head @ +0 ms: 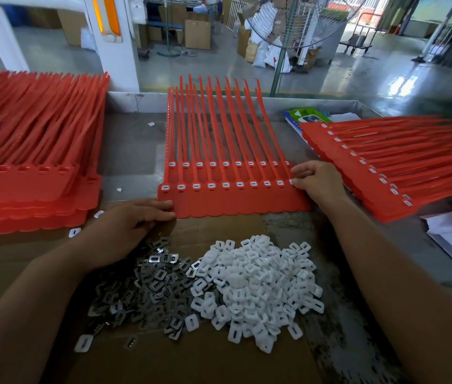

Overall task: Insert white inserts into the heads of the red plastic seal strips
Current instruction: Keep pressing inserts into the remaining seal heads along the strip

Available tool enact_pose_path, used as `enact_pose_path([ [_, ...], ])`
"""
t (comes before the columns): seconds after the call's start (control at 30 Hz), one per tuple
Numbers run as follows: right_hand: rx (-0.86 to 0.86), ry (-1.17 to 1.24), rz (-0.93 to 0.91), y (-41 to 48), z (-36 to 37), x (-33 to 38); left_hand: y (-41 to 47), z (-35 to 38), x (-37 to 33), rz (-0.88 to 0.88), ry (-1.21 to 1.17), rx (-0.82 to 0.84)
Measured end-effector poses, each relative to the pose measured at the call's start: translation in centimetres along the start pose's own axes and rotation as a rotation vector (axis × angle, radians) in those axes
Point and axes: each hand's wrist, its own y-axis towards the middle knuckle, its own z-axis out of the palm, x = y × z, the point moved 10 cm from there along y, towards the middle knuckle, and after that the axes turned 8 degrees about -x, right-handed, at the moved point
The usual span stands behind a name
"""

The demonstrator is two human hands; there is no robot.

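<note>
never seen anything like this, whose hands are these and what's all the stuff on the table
No machine: a person's bare hands, filmed from a camera on their head. Between them lies a sheet of red seal strips, white inserts in its heads. The left hand touches its left edge with straight fingers; the right hand pinches its right end. Nearer, on cardboard, sit a pile of white inserts and a pile of grey metal clips. A left stack and a right stack hold more.
</note>
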Motion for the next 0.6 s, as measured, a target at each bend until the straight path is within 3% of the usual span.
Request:
enact_pose_path([
  [0.37,0.019,-0.015,0.161,1.2,0.2,-1.0,0.1,0.1,0.2,-0.007,-0.004,0.006],
  [0.6,-0.053,-0.146,0.015,0.7,-0.3,-0.5,0.0,0.3,0.2,0.000,-0.010,0.010],
])
